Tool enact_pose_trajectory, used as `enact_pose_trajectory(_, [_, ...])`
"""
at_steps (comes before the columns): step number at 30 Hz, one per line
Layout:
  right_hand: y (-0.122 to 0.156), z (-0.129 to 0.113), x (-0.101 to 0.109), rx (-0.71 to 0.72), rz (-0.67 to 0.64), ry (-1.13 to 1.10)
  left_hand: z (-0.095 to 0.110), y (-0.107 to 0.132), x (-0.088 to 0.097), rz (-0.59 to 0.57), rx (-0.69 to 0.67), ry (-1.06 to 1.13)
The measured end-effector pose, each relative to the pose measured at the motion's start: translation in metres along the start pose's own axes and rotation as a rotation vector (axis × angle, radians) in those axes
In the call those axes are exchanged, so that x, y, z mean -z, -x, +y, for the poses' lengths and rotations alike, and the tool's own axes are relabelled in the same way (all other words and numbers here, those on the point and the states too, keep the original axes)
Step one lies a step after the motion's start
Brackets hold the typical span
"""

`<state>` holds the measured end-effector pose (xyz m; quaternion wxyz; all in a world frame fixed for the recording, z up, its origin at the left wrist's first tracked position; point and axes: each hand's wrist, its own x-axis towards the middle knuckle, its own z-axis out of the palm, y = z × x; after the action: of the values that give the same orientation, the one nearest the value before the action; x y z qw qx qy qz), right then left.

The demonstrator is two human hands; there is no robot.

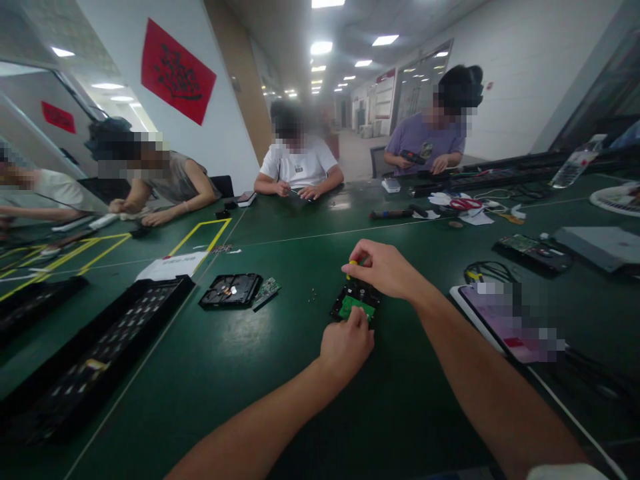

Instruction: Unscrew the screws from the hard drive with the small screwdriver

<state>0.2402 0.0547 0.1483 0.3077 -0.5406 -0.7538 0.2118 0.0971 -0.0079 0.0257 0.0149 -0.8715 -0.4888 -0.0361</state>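
A black hard drive (341,302) with a green circuit board (357,307) on it lies on the table in front of me. My left hand (347,341) is closed at its near edge, with the fingertips pressed on the board. Above the drive's far side, my right hand (385,268) pinches a small screwdriver (352,270) by its yellow handle, held upright. The tip is too small to make out. Several tiny screws (313,295) lie left of the drive. Farther left sit another black drive (231,291) and a loose circuit board (267,291).
Long black trays (100,353) fill the left side of the green table (280,400). On the right are a phone (505,320), coiled cable (487,272), another hard drive (533,253), a grey box (600,247) and a bottle (577,162). Several people work across the table.
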Motion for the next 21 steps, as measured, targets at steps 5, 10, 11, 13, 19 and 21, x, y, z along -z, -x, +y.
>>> enact_pose_trajectory(5, [0.003,-0.001,0.006,0.023,-0.001,0.015,-0.026,0.010,-0.002,-0.005,-0.108,0.052])
enact_pose_trajectory(10, [0.002,0.002,0.010,0.036,0.024,0.045,-0.059,0.008,0.004,-0.042,-0.280,0.136])
enact_pose_trajectory(11, [0.002,0.003,0.010,0.040,0.026,0.054,-0.065,0.006,0.005,-0.047,-0.297,0.154])
enact_pose_trajectory(13, [0.001,0.005,0.011,0.045,0.032,0.077,-0.077,0.003,0.005,-0.058,-0.320,0.187])
enact_pose_trajectory(19, [-0.003,0.016,0.014,0.086,0.045,0.154,-0.096,-0.004,0.000,-0.038,-0.230,0.158])
enact_pose_trajectory(21, [-0.005,0.020,0.014,0.097,0.055,0.186,-0.094,-0.003,0.000,0.004,-0.209,0.149])
